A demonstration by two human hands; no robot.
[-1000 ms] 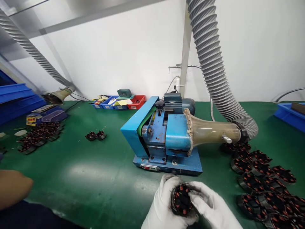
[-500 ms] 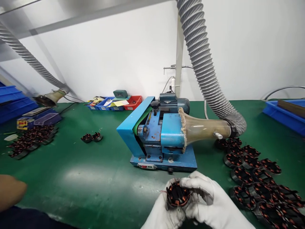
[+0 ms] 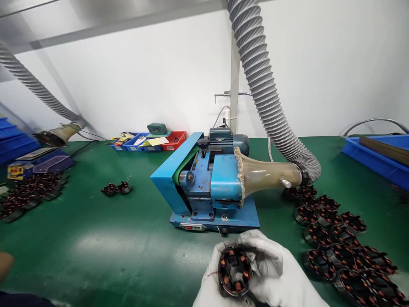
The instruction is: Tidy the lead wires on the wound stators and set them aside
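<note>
A motor stator [image 3: 229, 288], a black ring with copper windings, is held between my two white-gloved hands near the bottom of the view. Its round open face is tipped toward me, and a thin reddish wire sticks out at its left. My left hand [image 3: 207, 285] is closed around the stator's left and lower side, its fingers partly hidden behind the ring. From the right, my right hand [image 3: 275, 266] grips the rim with its fingers bent. Just beyond my hands stands a blue belt sander [image 3: 226, 177].
Several stators [image 3: 343, 236] lie in rows at right; more stators [image 3: 35, 192] are at far left, and two stators [image 3: 116, 188] lie apart. A suction hose [image 3: 265, 85] joins the sander. A blue bin [image 3: 377, 157] stands at right. Another person's arm [image 3: 4, 264] shows at left.
The stator has tilted so its open face shows more fully toward me. The scene has shifted slightly left in view, and the other person's arm shows less at the left edge.
</note>
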